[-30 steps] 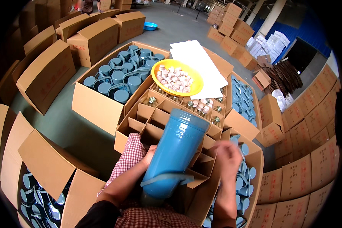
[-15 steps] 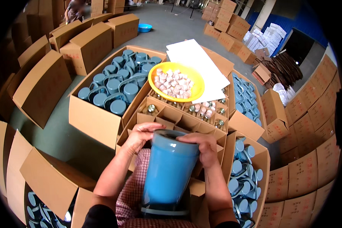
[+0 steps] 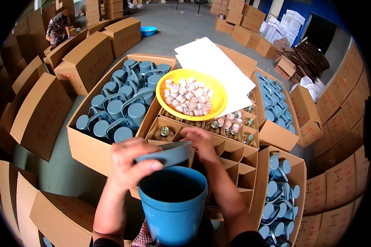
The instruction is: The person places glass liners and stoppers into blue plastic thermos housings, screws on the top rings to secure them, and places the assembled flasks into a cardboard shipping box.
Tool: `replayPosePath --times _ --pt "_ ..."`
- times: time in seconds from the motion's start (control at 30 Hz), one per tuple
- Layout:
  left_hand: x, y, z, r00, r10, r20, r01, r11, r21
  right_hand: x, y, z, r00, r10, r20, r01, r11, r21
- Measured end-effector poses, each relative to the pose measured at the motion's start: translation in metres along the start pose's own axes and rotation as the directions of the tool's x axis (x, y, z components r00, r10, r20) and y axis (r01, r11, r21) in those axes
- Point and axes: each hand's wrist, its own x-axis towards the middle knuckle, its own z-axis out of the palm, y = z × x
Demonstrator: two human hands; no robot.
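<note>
In front of me stands a blue cylindrical casing (image 3: 173, 210), upright, with its wide mouth open and its inside dark. Just above that mouth, tilted and apart from the rim, is a grey-blue ring-shaped collar (image 3: 169, 154). My left hand (image 3: 130, 162) is closed on the collar's left side, thumb along its near edge. My right hand (image 3: 202, 144), somewhat blurred, is beyond the collar's right end with fingers stretched out over the divided carton (image 3: 245, 168). Close to its fingers, a glass bottle (image 3: 164, 133) with a shiny neck stands in a compartment.
A yellow basin (image 3: 218, 108) of pale pink round stoppers (image 3: 189, 96) rests on the carton beside white sheets (image 3: 218, 68). Cartons of grey-blue handled vessels (image 3: 115, 108) flank it left and right. Stacked boxes (image 3: 338, 189) line the right. Another person (image 3: 58, 29) is at the far left.
The collar has come off the casing's top and is in my left hand alone. My right hand has let go and moved forward. The casing's mouth is now exposed.
</note>
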Motion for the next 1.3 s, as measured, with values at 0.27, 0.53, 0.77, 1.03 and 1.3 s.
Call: replayPosePath --times 0.27,0.53,0.77,1.03,1.3 --pt "0.013 -0.041 0.007 0.935 -0.253 0.247 0.264 0.964 -0.011 0.149 0.013 -0.101 0.926 -0.333 -0.179 -0.114 0.206 -0.972" --pt "-0.025 -0.093 0.018 0.645 -0.718 -0.262 0.485 0.649 -0.586 0.191 0.03 -0.107 0.965 0.014 -0.263 -0.258 -0.139 -0.956" --pt "-0.065 -0.132 0.019 0.43 -0.822 -0.373 0.245 0.504 -0.829 0.12 0.032 -0.021 0.748 -0.652 0.127 0.311 0.176 -0.934" --pt "-0.08 -0.128 0.027 0.401 -0.849 -0.343 0.22 0.453 -0.864 0.127 0.124 0.028 0.97 -0.241 -0.028 0.04 0.271 -0.962" --pt "-0.104 -0.139 0.036 0.331 -0.875 -0.354 0.272 0.447 -0.852 0.14 0.159 0.055 0.989 -0.101 0.108 0.111 0.023 -0.994"
